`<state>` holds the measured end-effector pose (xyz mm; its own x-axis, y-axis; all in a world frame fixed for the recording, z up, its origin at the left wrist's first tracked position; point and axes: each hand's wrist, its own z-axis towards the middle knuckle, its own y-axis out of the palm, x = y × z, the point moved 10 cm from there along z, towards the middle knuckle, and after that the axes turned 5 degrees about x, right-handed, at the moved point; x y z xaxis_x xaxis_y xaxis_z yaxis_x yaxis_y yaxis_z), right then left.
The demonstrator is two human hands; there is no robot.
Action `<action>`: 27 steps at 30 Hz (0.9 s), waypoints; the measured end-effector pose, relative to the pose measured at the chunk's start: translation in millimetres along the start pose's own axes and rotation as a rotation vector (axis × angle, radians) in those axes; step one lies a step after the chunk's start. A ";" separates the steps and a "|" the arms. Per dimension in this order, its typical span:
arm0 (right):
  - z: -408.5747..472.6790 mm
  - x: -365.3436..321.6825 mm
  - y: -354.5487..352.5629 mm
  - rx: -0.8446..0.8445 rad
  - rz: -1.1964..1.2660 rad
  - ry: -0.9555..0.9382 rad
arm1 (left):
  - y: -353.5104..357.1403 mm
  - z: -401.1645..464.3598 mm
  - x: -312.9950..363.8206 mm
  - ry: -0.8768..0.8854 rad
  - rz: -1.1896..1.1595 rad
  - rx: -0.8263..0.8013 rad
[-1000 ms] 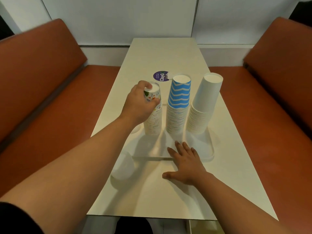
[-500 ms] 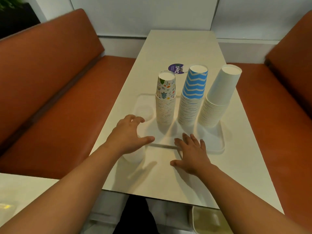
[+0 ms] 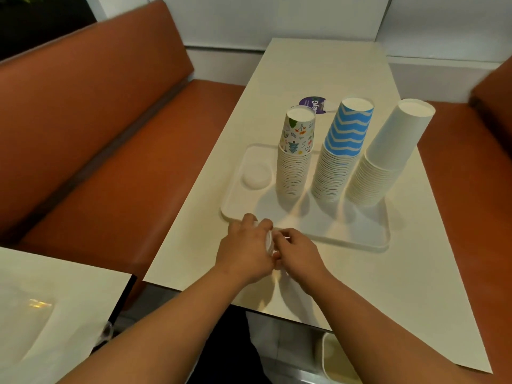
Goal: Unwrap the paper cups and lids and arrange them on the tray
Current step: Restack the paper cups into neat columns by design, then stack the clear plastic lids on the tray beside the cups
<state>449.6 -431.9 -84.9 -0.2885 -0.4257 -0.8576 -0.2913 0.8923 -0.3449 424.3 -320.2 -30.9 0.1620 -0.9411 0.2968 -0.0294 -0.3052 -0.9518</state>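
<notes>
Left hand (image 3: 246, 246) gripping a small stack of white plastic lids (image 3: 269, 242) just before the white rectangular tray (image 3: 360, 239), right hand (image 3: 297, 249) pinching at its wrap. Best to steady the stack and peel slowly, keeping lids together. Three upturned paper cup stacks (image 3: 329, 173) already on the tray.

cup stacks (image 3: 329, 159) across tray (image 3: 360, 239)

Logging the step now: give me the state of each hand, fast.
Left hand: grips a wrapped stack of lids on the table, in front of the tray.
Right hand: pinches the same stack's wrap.
</notes>
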 end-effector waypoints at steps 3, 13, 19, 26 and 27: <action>-0.5 -1.5 3.3 0.003 0.027 0.034 | 1.7 -1.4 0.1 0.017 -0.008 0.028; -1.0 -4.7 26.8 -0.184 0.156 0.324 | -0.7 -21.5 -19.6 0.033 -0.178 0.168; -2.2 -5.9 33.7 -0.204 0.337 0.332 | -17.6 -34.1 -21.2 0.107 -0.314 0.347; -1.5 -43.7 3.7 -0.284 0.672 0.143 | -55.1 -9.1 18.8 0.234 -0.483 0.372; -1.8 -48.2 -0.5 -0.294 0.729 0.126 | -58.6 -4.6 25.8 0.246 -0.515 0.368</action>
<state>462.1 -412.1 -42.7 -0.5951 0.2210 -0.7726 -0.2128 0.8838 0.4168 425.7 -327.2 32.9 -0.1652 -0.7082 0.6864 0.3364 -0.6947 -0.6358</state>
